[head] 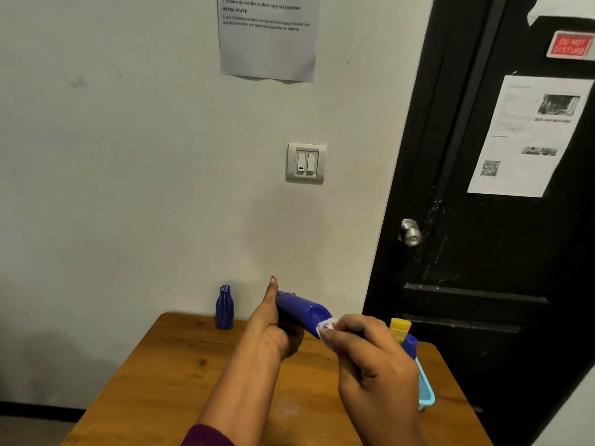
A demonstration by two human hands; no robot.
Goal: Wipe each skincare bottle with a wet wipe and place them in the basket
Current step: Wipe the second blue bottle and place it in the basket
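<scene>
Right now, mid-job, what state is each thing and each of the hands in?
Large blue bottle: lifted above the table, tilted, gripped by the left hand.
Wet wipe: pinched by the right hand against that bottle's end.
Small blue bottle: upright on the table, untouched.
Basket: at the table's right side, holding a yellow-capped bottle and a blue-capped bottle.

The table (180,365) stands before the wall, with the door (483,252) to its right. A small bottle (224,309) stands upright at the table's back left. Above the table's middle, the left hand (273,333) holds a tilted bottle (302,309), and the right hand (370,358) pinches a wipe (325,326) against its right end. Behind the right hand, at the table's right edge, the basket (425,387) holds two upright bottles (400,328)
</scene>
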